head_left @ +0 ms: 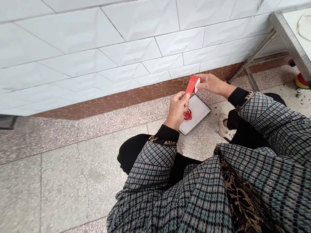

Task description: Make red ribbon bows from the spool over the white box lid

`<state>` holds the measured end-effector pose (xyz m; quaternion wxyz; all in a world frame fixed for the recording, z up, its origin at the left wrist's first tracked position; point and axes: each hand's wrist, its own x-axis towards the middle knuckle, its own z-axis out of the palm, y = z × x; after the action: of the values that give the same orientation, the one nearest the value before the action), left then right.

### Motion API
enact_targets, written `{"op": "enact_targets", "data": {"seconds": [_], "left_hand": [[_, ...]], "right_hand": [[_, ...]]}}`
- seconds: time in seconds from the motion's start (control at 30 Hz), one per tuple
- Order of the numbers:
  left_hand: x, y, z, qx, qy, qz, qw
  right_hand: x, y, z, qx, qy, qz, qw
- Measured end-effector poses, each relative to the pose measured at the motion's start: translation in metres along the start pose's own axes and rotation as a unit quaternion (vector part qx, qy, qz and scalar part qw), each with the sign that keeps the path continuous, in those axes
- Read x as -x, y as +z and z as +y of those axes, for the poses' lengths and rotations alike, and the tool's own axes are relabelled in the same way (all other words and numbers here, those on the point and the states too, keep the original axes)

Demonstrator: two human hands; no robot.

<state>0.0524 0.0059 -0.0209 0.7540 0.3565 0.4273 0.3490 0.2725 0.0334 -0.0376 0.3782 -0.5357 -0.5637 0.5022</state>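
Between my two hands is a roll of red tape (193,84) with a white core, a short length of it drawn out. My right hand (209,83) is closed around the roll itself. The loose end of the strip is pinched in my left hand (177,109), thumb against fingers. Below them on the floor lies a flat white panel (199,113) with a dark edge. A red-handled tool (187,115), perhaps scissors, rests on it, partly hidden behind my left hand.
A white tiled wall (140,21) rises ahead above a brown skirting strip. At the right stands a metal-framed table (292,41) with a loop of thin wire (310,28) on top. Under it a red and yellow object (301,81) sits on the speckled floor. My shoe (223,126) is beside the panel.
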Motion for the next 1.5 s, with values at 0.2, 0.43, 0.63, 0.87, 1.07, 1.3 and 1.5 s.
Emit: {"op": "enact_targets", "data": {"seconds": [0.2,0.43,0.63,0.87,1.07,1.3,1.5], "left_hand": [[-0.003,0.001,-0.003,0.007,-0.002,-0.009,1.0],[-0.001,0.002,-0.003,-0.005,0.008,-0.007,1.0],[-0.001,0.002,-0.004,-0.002,0.023,0.001,1.0],[-0.002,0.001,-0.006,-0.01,0.024,-0.014,1.0],[0.001,0.005,-0.004,-0.036,0.02,0.005,0.999],[0.001,0.006,-0.007,-0.047,-0.004,0.008,0.999],[-0.004,0.005,-0.015,-0.064,0.043,0.079,0.994]], "right_hand": [[0.005,0.013,-0.008,-0.112,0.036,-0.015,0.993],[0.006,0.016,-0.012,-0.103,0.063,-0.004,0.993],[0.003,0.013,-0.008,-0.085,0.046,0.008,0.995],[0.01,0.018,-0.012,-0.103,0.085,-0.001,0.991],[0.015,0.018,-0.013,-0.142,0.179,0.007,0.974],[0.018,0.019,-0.014,-0.229,0.203,-0.023,0.952],[0.018,0.016,-0.017,-0.275,0.231,-0.043,0.932]]}}
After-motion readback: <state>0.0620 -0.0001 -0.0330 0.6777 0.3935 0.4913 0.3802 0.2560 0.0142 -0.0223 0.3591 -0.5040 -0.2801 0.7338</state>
